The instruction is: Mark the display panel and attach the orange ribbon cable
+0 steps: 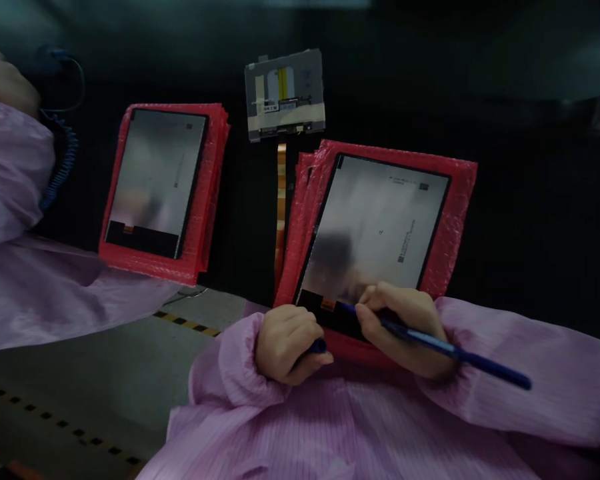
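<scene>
Screen (pixel 375 213) lies on red bubble wrap (pixel 457 220) on the dark counter (pixel 530 233), directly before the person. Right hand (pixel 405 327) grips a blue pen (pixel 455 352), tip by the black strip (pixel 347 321) along the screen's near edge, just beside an orange tab (pixel 329 305); contact cannot be told. Left hand (pixel 290 343) is curled around a short blue cap (pixel 319 345). Judgement: wants a light, steady tip off the tab, wrist braced, cap clear of the screen.

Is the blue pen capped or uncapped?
Apparently uncapped: the right hand holds the pen; the left hand holds what looks like its cap.
</scene>
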